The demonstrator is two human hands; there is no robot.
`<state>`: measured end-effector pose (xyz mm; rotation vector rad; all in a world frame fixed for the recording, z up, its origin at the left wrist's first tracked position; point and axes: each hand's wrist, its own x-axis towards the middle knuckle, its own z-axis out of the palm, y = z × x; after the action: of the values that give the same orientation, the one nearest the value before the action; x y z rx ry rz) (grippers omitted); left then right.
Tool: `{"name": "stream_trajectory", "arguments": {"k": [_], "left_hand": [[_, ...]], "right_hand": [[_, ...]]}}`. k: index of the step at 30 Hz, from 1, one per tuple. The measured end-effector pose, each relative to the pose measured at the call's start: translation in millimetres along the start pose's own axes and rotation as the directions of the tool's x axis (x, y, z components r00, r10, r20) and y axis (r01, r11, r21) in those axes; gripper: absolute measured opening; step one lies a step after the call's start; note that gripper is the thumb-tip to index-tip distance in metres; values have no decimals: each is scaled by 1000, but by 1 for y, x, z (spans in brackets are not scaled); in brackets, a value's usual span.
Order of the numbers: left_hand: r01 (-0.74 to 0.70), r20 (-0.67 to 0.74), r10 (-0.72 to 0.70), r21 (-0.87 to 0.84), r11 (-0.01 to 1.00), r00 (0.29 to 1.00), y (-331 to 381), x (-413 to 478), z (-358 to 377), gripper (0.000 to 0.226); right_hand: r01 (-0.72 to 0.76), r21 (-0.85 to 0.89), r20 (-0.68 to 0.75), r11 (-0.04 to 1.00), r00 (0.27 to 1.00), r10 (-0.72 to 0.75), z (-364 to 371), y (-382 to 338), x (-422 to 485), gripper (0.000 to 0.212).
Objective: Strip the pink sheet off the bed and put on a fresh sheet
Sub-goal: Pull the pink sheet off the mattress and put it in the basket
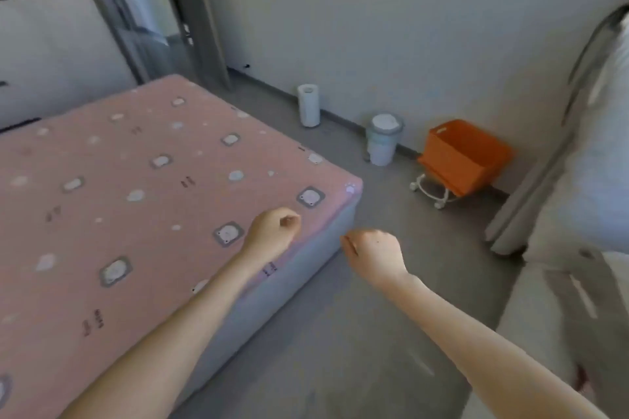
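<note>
closest to me, both forearms run up from the bottom of the head view. my left hand (272,231) hangs over the near-side edge of the bed (306,262), fingers curled into a loose fist with nothing in them. whether it touches the fabric i cannot tell. my right hand (374,255) is just beside it, off the bed and over the grey floor (340,333), also curled and holding nothing.

the pink sheet (143,187) lies flat and stretched over the top of the bed, its patterned face spreading away ahead and to my left. the corner (352,189) that matters sits just beyond both hands, ahead and between them. it is a little nearer the left hand, though the right has the clearer line to the grey side below it. from that corner one edge runs back toward me and down-left, and the other runs away up-left toward the door (200,20). the bed goes out of frame on the left, so i cannot say which edge is the long one.

my judgement: stripping has not begun, and the first move is to hook under that corner and peel leftward.

farther off along the wall stand a paper roll (309,105), a white bin (383,143) and an orange basket (466,156) on wheels. i can pick out no fresh sheet.
</note>
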<state>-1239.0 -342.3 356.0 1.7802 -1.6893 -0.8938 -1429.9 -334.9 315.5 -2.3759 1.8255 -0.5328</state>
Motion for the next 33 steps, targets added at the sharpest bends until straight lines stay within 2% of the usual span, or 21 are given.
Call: {"name": "stream_trajectory", "arguments": {"k": [2, 4, 7, 10, 12, 16, 20, 23, 26, 29, 33], "left_hand": [[109, -162, -112, -24, 994, 980, -65, -44, -75, 21], [227, -262, -226, -27, 974, 938, -128, -98, -146, 23], [379, -409, -383, -96, 921, 828, -213, -189, -240, 32], [455, -551, -543, -302, 837, 633, -282, -283, -306, 27], [473, -581, -641, -437, 765, 501, -317, -342, -335, 17], [457, -605, -748, -602, 654, 274, -378, -431, -369, 15], [361, -538, -843, -787, 501, -1, -435, -495, -380, 17], [263, -424, -893, -888, 377, -152, -476, -531, -382, 9], [222, -362, -886, -926, 306, -290, -519, -557, -385, 10], [96, -243, -882, -970, 223, -404, -559, -572, -390, 9], [-67, -110, -865, -984, 163, -490, -621, -580, -396, 12]], "right_hand": [[142, 77, 97, 987, 984, -149, 33, -84, 11, 37], [247, 116, 182, 962, 947, -265, 62, -170, 13, 36], [376, 232, 257, 897, 866, -430, 104, -294, 0, 32], [534, 314, 296, 785, 730, -616, 137, -406, -25, 31], [607, 360, 333, 708, 625, -706, 151, -474, -46, 29], [698, 445, 338, 561, 450, -827, 177, -588, -79, 32], [732, 528, 356, 431, 270, -895, 209, -678, -106, 34], [732, 562, 396, 385, 171, -902, 241, -737, -123, 31], [722, 610, 415, 326, 60, -908, 281, -792, -135, 32], [734, 614, 458, 291, -30, -889, 323, -840, -143, 29], [780, 567, 556, 263, -127, -822, 384, -891, -147, 28]]}}
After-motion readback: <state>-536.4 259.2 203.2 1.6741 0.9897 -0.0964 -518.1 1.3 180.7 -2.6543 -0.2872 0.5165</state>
